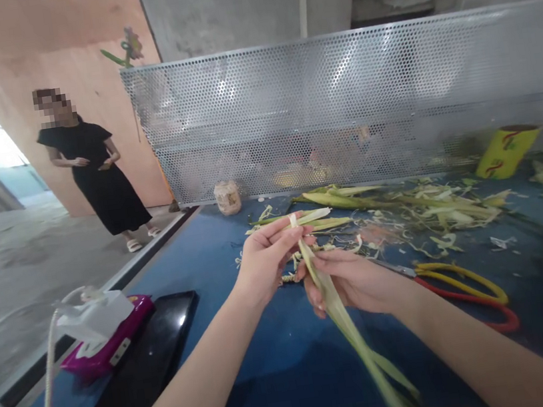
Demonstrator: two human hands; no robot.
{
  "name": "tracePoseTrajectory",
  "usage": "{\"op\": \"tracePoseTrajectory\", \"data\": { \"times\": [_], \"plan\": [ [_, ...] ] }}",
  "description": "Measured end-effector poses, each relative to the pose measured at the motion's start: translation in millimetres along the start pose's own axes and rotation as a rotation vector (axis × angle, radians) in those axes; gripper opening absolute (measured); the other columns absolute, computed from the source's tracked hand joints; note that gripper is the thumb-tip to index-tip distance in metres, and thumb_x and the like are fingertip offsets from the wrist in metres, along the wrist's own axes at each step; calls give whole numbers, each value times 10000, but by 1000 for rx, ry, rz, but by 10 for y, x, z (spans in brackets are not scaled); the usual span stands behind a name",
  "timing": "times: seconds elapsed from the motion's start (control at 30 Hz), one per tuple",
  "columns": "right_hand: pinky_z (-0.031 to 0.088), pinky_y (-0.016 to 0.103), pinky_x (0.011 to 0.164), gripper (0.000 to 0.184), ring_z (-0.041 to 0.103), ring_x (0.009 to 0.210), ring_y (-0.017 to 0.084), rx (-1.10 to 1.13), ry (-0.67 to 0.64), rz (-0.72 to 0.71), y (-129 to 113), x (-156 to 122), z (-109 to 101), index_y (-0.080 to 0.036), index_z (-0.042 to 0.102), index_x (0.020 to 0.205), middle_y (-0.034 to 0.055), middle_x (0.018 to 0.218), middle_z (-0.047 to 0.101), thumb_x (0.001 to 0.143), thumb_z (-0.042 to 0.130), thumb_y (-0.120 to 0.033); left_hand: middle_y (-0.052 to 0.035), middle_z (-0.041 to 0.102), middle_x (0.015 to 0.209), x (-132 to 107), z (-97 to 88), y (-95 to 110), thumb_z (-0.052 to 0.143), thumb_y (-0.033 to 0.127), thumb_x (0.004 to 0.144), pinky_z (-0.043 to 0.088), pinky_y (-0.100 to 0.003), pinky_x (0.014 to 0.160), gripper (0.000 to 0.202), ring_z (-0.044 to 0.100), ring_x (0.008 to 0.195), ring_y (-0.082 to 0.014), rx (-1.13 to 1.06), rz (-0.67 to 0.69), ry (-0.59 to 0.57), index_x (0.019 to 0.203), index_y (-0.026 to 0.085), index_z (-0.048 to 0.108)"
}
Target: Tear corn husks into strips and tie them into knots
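Note:
My left hand (262,264) pinches the upper end of a long pale green corn husk (335,306) between thumb and fingers. Lower down the same strip, my right hand (350,280) is closed on it, fingers curled behind. From there the husk runs down toward the table's front edge, with a narrower piece splitting off near the bottom. Just beyond my fingers lie more husk strips (329,223). A thin, knotted-looking strand (289,278) shows between my hands, partly hidden by them. Scissors (466,294) with one yellow and one red handle rest beside my right forearm.
Husks and shreds (444,209) litter the back of the blue table (275,371), before a perforated metal screen (286,93). A yellow tube (508,153) and a whitish roll (227,198) stand there. At left are a black tablet (141,370), a purple power strip (112,344) and a person (94,161).

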State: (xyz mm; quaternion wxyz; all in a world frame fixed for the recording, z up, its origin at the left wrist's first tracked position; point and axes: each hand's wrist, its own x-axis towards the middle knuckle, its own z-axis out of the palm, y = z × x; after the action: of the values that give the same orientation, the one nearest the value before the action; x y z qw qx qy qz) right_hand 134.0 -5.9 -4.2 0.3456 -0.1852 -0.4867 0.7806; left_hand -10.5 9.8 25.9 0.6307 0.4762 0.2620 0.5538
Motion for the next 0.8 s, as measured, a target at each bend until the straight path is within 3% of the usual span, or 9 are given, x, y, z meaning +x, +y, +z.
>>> {"op": "tracePoseTrajectory", "data": {
  "times": [0.1, 0.27, 0.5, 0.6, 0.8],
  "plan": [
    [449, 298, 580, 294, 588, 562, 137, -9, -21, -2, 21, 8, -1, -108, 608, 876, 50, 641, 624, 877, 452, -357, -26, 699, 708, 3, -14, 59, 657, 152, 702, 502, -166, 560, 212, 614, 592, -75, -61, 25, 48, 912, 131, 674],
    [465, 279, 596, 328, 610, 662, 144, -49, 2, -38, 20, 10, -11, -116, 640, 957, 77, 781, 654, 844, 500, -390, -20, 710, 764, 9, -39, 116, 623, 130, 728, 508, -152, 570, 172, 622, 610, -65, -109, 30, 107, 889, 142, 682],
    [479, 295, 691, 302, 640, 773, 167, -142, 21, 29, -92, -68, 31, -132, 651, 1004, 119, 953, 667, 830, 525, -345, -21, 713, 764, 3, -52, 111, 638, 136, 719, 515, -156, 587, 185, 626, 608, -64, -101, 49, 89, 898, 136, 682],
    [479, 312, 679, 308, 638, 759, 181, -192, 32, 85, -91, -76, 65, -135, 667, 954, 101, 888, 669, 799, 549, -373, -27, 713, 762, 10, -61, 103, 654, 151, 705, 515, -164, 584, 209, 622, 595, -66, -86, 72, 84, 912, 133, 682],
    [385, 201, 508, 170, 473, 502, 56, -516, 254, -62, -97, -46, 17, -145, 661, 830, -23, 610, 538, 777, 597, -293, -38, 718, 759, 18, -58, 107, 679, 161, 675, 510, -182, 575, 224, 624, 582, -77, -55, 114, 137, 897, 138, 690]
  ]
}}
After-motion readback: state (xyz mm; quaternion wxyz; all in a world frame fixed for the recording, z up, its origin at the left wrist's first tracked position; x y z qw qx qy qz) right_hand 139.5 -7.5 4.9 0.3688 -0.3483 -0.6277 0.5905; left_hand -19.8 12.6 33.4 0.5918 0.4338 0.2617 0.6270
